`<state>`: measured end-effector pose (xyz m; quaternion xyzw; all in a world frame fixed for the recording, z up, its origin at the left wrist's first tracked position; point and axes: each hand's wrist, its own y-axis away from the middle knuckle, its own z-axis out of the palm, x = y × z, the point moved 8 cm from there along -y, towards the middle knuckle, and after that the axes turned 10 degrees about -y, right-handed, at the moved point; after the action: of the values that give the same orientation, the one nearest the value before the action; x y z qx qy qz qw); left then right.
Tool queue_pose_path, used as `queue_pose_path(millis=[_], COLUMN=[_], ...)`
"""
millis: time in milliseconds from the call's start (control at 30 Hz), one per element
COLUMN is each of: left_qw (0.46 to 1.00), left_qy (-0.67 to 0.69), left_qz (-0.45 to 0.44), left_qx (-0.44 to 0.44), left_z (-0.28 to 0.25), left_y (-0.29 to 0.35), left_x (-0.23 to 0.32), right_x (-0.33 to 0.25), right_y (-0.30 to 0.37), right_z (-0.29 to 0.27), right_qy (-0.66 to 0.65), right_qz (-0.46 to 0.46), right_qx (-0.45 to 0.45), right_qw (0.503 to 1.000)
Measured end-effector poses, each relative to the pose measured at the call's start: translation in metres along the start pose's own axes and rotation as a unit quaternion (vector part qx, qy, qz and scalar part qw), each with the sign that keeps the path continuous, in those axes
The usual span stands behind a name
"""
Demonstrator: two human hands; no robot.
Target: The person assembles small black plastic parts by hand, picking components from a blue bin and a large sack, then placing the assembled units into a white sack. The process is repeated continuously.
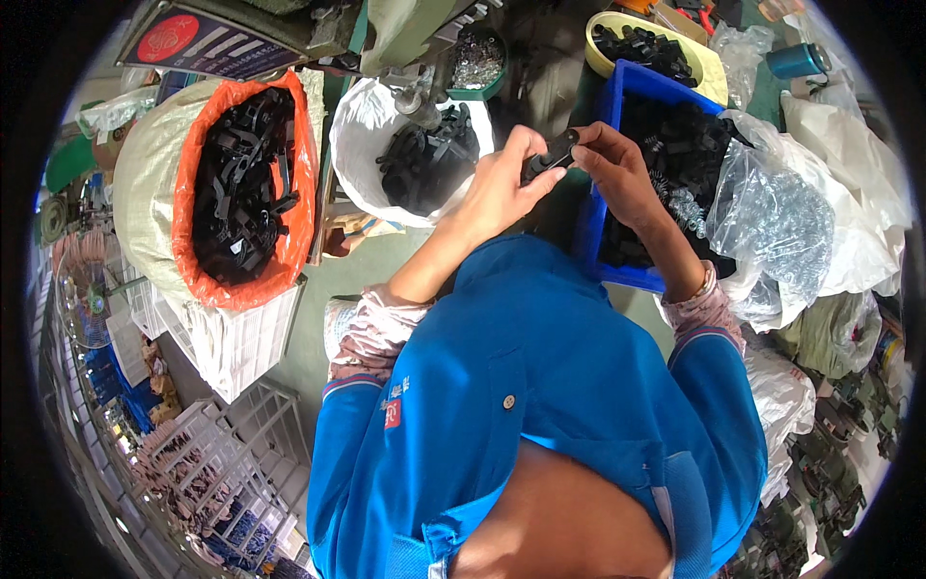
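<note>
Above my lap, my left hand (pixel 503 185) pinches a small black plastic part (pixel 548 160) between thumb and fingers. My right hand (pixel 622 172) is closed at the part's right end, thumb and fingertips together there. A tiny light-coloured piece seems to show at those fingertips, too small to name. Under my right forearm stands a blue bin (pixel 590 236) of black plastic parts, with metal springs (pixel 687 210) lying on them. Left of my left hand is a white-lined bucket (pixel 355 145) with more black parts (pixel 429 164).
At left, a sack with an orange liner (pixel 183 217) holds black parts. A yellow basin (pixel 714 72) and a green tray (pixel 473 95) of small metal pieces stand at the back. Machine parts (pixel 417 104) overhang the bucket. A clear plastic bag (pixel 772 207) lies against the blue bin.
</note>
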<state>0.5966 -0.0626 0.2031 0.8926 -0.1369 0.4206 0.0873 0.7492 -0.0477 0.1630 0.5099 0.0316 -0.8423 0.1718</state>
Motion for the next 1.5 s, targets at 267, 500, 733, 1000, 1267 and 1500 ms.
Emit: queue_pose_path(millis=[267,500,733,1000,1267,1500], left_qw=[0.994,0.984,0.974,0.954,0.960,0.977], left_qy=[0.078,0.130,0.139,0.245,0.261,0.180], left_qz=[-0.019,-0.031,-0.066,-0.051,0.032,0.053], left_qx=[0.069,0.116,0.165,0.162,0.096,0.098], left_z=[0.006,-0.014,-0.036,-0.040,-0.052,-0.087], left_y=[0.000,0.024,0.054,0.035,0.011,0.032], left_x=[-0.029,-0.033,-0.047,-0.057,-0.060,-0.087], right_x=[-0.035,-0.089,-0.042,-0.077,-0.026,0.002], right_y=[-0.044,-0.210,-0.245,-0.188,-0.060,-0.050], right_z=[-0.019,-0.180,-0.170,-0.182,0.008,0.086], right_qy=[0.191,0.584,0.751,0.247,-0.098,0.085], right_qz=[0.068,-0.100,0.024,0.116,0.009,-0.050], right_qx=[-0.079,0.069,0.077,0.090,0.011,0.022], right_qw=[0.976,0.803,0.656,0.958,0.995,0.995])
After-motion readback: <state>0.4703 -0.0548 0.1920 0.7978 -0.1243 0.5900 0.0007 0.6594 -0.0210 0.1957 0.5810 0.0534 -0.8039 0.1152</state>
